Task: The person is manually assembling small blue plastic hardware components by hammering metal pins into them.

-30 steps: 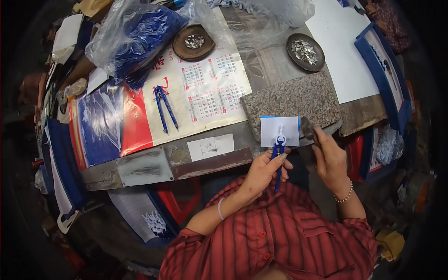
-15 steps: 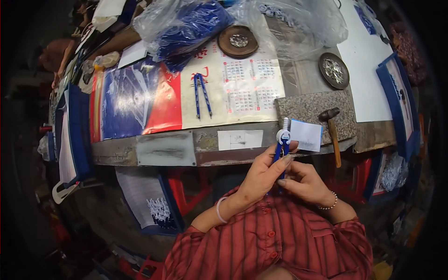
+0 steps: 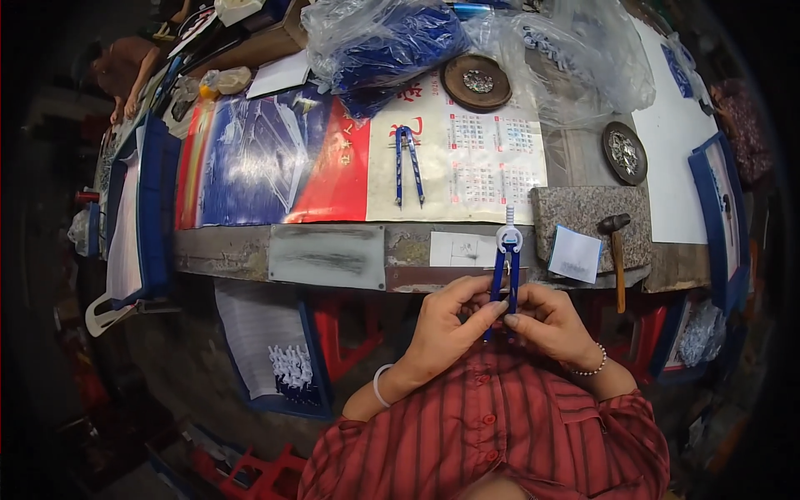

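Observation:
A drawing compass with a white head and blue legs stands upright between my hands, just in front of the workbench edge. My left hand is closed, pinching the left leg between thumb and fingers. On the other leg, my right hand is closed in a similar pinch. The legs are slightly apart, and their lower ends are partly hidden by my thumbs. Beyond, on a calendar sheet, lies a blue pair of compass legs without a white head.
A granite slab bears a hammer and a small paper pad. Two round dishes hold small metal parts. Plastic bags lie at the back. Below the bench, a blue tray holds several compasses. Another person sits far left.
My hands have come apart onto separate legs of the compass, where the left hand had gripped it higher up. The legs have opened a little. The whole view has shifted leftward.

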`<state>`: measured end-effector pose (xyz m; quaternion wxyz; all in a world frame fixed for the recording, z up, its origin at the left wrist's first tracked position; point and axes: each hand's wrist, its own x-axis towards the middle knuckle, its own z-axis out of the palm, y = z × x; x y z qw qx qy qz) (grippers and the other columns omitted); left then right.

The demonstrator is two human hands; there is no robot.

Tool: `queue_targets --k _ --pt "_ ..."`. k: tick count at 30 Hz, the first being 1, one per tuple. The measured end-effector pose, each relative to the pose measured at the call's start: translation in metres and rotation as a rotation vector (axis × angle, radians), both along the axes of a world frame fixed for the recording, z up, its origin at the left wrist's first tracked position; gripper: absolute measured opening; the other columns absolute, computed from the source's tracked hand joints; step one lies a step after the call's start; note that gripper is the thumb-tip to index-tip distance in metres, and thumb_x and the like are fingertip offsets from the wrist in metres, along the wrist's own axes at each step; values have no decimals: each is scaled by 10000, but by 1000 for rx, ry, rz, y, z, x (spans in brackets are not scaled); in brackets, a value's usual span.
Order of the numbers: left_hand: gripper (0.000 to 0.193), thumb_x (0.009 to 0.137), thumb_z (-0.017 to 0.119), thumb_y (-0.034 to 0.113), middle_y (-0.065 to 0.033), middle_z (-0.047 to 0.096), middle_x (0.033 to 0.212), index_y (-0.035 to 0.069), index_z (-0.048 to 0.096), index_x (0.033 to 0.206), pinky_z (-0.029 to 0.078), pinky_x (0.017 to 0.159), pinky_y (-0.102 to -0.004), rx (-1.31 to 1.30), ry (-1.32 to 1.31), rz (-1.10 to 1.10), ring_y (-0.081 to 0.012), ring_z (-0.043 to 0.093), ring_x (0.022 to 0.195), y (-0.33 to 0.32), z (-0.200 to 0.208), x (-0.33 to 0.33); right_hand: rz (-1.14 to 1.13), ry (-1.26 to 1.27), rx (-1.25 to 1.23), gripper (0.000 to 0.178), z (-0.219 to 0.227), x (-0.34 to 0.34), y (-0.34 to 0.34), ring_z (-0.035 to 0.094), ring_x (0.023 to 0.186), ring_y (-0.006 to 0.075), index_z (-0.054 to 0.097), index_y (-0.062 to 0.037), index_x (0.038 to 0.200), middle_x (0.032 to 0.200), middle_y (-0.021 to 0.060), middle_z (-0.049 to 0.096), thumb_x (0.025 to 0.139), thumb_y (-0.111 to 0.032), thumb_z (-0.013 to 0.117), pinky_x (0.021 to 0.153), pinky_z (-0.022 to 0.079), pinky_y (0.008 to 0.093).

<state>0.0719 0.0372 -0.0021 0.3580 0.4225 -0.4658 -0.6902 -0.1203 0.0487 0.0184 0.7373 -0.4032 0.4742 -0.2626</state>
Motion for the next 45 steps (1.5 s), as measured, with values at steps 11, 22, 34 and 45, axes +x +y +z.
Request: queue_targets --k 11,22,34,45 --pt "227 877 581 14 -91 651 974 -51 585 1095 486 743 -214 136 101 64 -96 599 865 -2 -9 15 11 58 -72 137 -2 21 -4 515 603 27 538 2 977 743 0 574 889 -89 589 517 425 191" --pt "215 874 591 23 -71 648 929 -44 597 1078 486 724 -211 149 93 135 -81 595 826 3 -9 32 78 31 -79 135 -16 38 -9 528 591 35 525 5 954 741 4 572 890 -94 590 516 433 189" --pt "238 848 643 69 -41 647 877 -25 617 1065 476 685 -198 -57 -122 119 -63 590 773 4 -6 54 85 -36 -72 126 -16 60 -7 535 589 40 530 0 962 752 7 563 894 -90 585 531 448 190" --pt "179 797 660 67 -44 552 739 -25 629 947 392 539 -226 -251 -493 317 -82 509 613 51 -10 129 426 191 -307 257 -21 85 -2 648 753 170 557 19 1075 897 138 657 860 -116 598 671 503 272"
